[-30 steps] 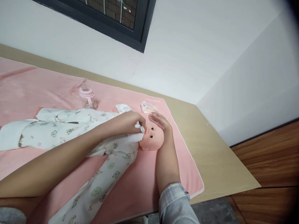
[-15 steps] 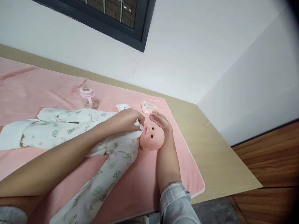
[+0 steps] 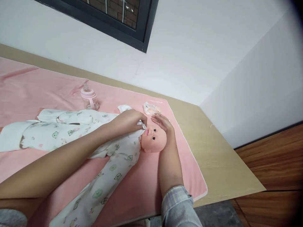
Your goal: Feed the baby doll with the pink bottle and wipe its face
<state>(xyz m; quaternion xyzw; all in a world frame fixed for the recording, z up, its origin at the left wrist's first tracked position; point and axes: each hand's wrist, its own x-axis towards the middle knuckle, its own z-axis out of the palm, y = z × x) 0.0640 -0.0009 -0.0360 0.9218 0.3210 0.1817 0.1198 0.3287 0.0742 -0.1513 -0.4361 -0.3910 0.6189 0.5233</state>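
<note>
A baby doll lies on its back on a pink blanket [image 3: 30, 91], dressed in a white printed romper [image 3: 78, 129]. Its bare pink head [image 3: 155, 138] points right. My left hand [image 3: 129, 121] is closed in a pinch on a small white cloth [image 3: 142, 126], pressed at the doll's cheek beside the mouth. My right hand [image 3: 162, 122] lies with flat fingers on the far side of the head, cupping it.
A pink-capped baby bottle [image 3: 88, 97] stands on the blanket behind the doll. A small clear packet [image 3: 151, 108] lies near the blanket's far right corner. The blanket covers a beige table [image 3: 220, 157] set against a white wall; wooden floor shows at the right.
The white cloth in my left hand has moved from under the doll's chin up to its cheek, and less of it shows. My right hand has stayed on the head.
</note>
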